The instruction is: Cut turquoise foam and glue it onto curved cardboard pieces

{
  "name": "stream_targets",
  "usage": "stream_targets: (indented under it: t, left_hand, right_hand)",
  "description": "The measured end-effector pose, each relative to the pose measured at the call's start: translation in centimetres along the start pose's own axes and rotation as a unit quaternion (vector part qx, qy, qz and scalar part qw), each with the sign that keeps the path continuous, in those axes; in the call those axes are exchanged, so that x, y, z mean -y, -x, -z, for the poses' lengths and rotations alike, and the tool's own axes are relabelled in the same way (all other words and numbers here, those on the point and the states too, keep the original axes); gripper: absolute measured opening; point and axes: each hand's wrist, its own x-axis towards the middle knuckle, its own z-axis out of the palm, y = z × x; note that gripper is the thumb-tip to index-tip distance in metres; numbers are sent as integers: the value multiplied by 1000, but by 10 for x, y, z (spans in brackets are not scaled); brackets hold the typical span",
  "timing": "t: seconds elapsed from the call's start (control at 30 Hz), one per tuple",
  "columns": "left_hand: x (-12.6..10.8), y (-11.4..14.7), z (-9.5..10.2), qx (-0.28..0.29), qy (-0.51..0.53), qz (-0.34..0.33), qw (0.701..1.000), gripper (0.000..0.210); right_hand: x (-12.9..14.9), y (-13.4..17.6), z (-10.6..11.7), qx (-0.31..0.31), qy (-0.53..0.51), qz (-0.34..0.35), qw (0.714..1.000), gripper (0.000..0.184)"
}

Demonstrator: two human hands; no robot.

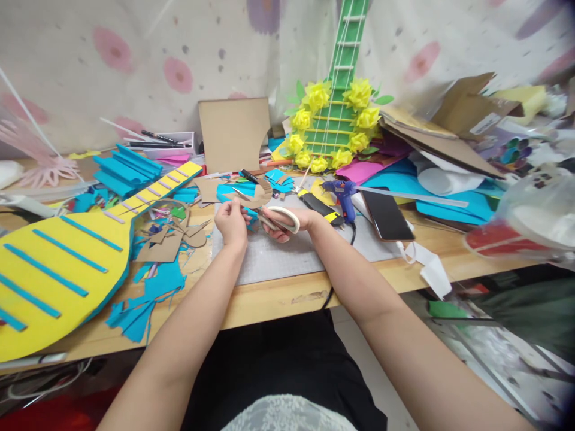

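Note:
My right hand [282, 228] grips a pair of scissors [287, 219] by its pale handles, the blades pointing left. Fingers pinched, my left hand [232, 222] holds a small curved piece of brown cardboard [264, 193], which lies against the blades. Part of this piece is hidden by the fingers and scissors. Both hands are over a grey cutting mat [278, 263] near the table's front edge. Blue paper scraps [281, 179] lie just behind the hands.
To the left lies a yellow cardboard instrument [58, 281] with blue strips, near cardboard offcuts [166, 245]. A green flowered instrument [332, 123] stands behind. At right are a blue glue gun [345, 197], a phone [387, 214] and a plastic cup [530, 215].

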Motion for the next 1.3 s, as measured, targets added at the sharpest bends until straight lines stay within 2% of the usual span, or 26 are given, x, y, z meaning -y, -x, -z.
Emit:
stream_targets:
  t: [0.2,1.03,1.3]
  left_hand:
    - [-1,4,-1,7,-12,-3,1000,24]
    - [1,1,1,5,-22,-6,1000,24]
    - [1,0,1,4,-9,9,1000,24]
  right_hand:
    - [3,6,4,4,43,0,999,60]
    - [4,5,0,-61,69,-4,996,52]
    - [5,5,-1,-53,71,-4,996,52]
